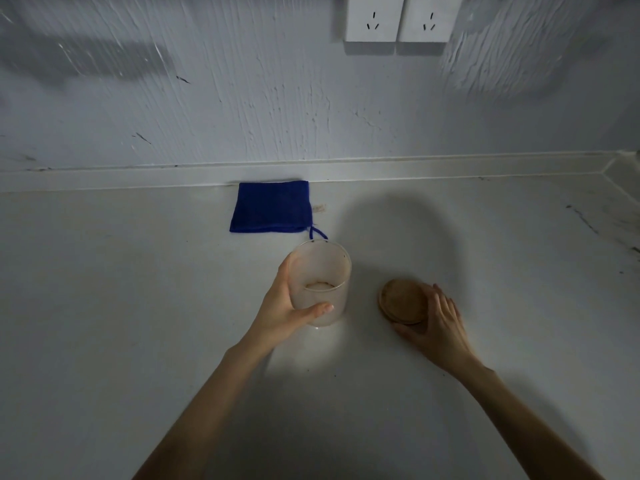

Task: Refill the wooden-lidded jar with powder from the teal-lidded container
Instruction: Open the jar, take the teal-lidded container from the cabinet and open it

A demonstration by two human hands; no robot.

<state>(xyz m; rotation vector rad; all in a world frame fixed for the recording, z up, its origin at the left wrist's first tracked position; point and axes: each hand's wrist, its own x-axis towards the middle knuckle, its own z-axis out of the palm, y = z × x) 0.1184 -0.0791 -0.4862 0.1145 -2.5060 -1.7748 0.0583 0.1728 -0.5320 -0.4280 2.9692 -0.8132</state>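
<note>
The glass jar [320, 282] is stood upright on the pale worktop [138, 306], uncovered, with a little powder at the bottom. It is gripped around its side by the left hand [287, 306]. The wooden lid [401, 301] is held tilted just right of the jar by the right hand [436, 323]. A folded blue cloth [270, 206] is laid behind, against the wall.

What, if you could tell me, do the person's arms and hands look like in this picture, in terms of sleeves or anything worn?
Both forearms are bare as far as the frame shows, with no sleeves in view. The left hand and right hand wear no gloves, and no rings, watch or bracelet can be seen. The nails on the fingers look short and unpainted, though the light is dim.
</note>
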